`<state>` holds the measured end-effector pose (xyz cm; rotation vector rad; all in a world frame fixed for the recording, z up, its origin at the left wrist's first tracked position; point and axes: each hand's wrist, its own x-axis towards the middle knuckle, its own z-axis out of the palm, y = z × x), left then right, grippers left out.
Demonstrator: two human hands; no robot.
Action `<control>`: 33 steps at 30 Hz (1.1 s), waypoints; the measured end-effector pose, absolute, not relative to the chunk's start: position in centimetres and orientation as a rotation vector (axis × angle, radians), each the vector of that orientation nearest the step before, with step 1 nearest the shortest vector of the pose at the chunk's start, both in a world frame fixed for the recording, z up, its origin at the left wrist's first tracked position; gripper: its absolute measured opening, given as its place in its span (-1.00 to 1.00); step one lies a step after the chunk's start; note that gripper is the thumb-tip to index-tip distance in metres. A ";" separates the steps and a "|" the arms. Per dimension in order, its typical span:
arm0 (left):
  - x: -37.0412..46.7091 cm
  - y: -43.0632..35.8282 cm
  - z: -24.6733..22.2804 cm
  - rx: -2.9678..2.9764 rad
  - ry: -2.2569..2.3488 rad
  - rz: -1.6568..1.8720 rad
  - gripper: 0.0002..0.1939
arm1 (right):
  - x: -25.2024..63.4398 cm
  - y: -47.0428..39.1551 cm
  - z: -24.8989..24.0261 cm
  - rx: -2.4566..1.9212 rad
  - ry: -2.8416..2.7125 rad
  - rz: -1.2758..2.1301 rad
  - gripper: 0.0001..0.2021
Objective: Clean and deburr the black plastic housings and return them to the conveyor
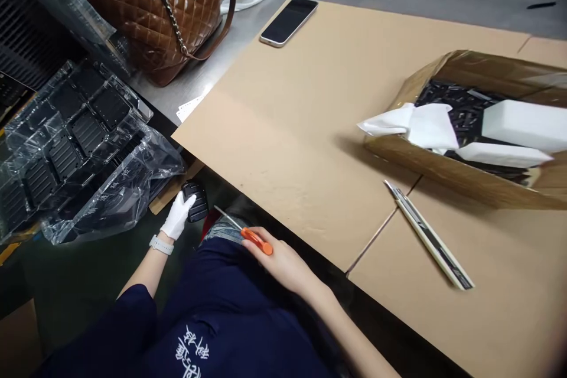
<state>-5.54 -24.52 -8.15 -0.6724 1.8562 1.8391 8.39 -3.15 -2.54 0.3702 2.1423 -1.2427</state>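
My left hand [177, 216], in a white glove, grips a black ribbed plastic part [196, 202] beyond the table's near edge. Bare, my right hand [277, 255] is closed around the orange handle of a screwdriver-like tool [256, 240]. The tool's thin metal shaft points left toward the black part, with a gap between them. To the left, a tray of similar black parts [66, 153] lies partly covered by a clear plastic bag [128, 192]. My right fingers are partly hidden behind the hand.
Cardboard [283, 147] covers the table. On it lie a phone [289, 22], a long cutter knife [429, 235] and an open carton [411, 156] holding small black pieces, white blocks and a white cloth. A brown quilted handbag [163, 9] stands at the back left.
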 end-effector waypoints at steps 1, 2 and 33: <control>-5.5 -24.6 -8.1 -0.601 1.902 1.800 -0.77 | 8.3 -3.0 -2.6 0.364 2.154 -1.232 -0.55; -5.5 -24.7 -8.1 -0.535 1.952 1.758 -0.77 | 8.1 -2.8 -2.6 0.350 2.164 -1.222 -0.55; -6.9 -27.3 -5.6 -0.303 1.783 1.498 -0.71 | 7.1 -0.6 -3.8 0.288 1.374 -1.872 -0.46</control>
